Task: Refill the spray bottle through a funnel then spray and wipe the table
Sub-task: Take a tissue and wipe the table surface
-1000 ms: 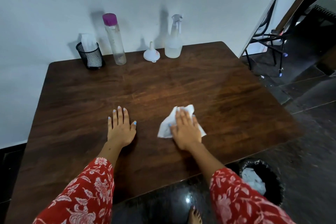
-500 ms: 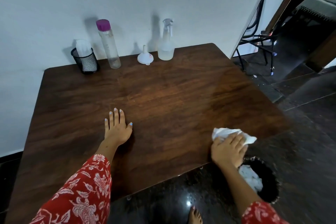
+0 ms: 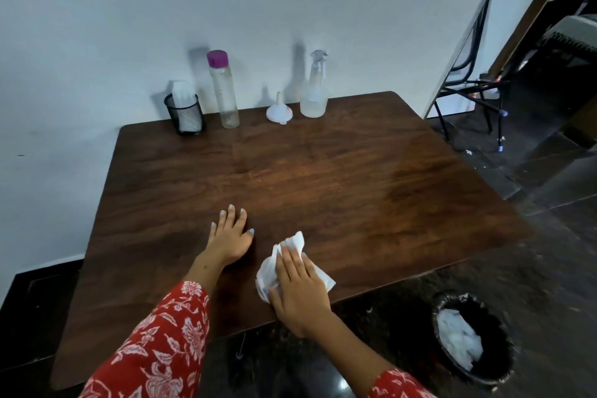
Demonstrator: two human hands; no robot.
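Observation:
A dark wooden table [image 3: 323,178] fills the view. My right hand [image 3: 300,287] presses a crumpled white tissue [image 3: 292,244] flat on the table near its front edge. My left hand [image 3: 231,236] lies flat on the wood just left of it, fingers spread, holding nothing. At the back edge by the wall stand a clear spray bottle [image 3: 314,87], a small white funnel [image 3: 279,110] upside down, and a tall clear bottle with a purple cap [image 3: 223,90].
A black mesh cup holding tissues [image 3: 185,113] stands at the back left. On the dark floor to the right of the table's front sits a black bin [image 3: 473,338] with white tissue inside. A black metal frame [image 3: 468,97] stands at the far right.
My right hand swept the tissue out to the table's front right edge above the bin, then back left to beside my left hand. The left hand stayed flat on the table.

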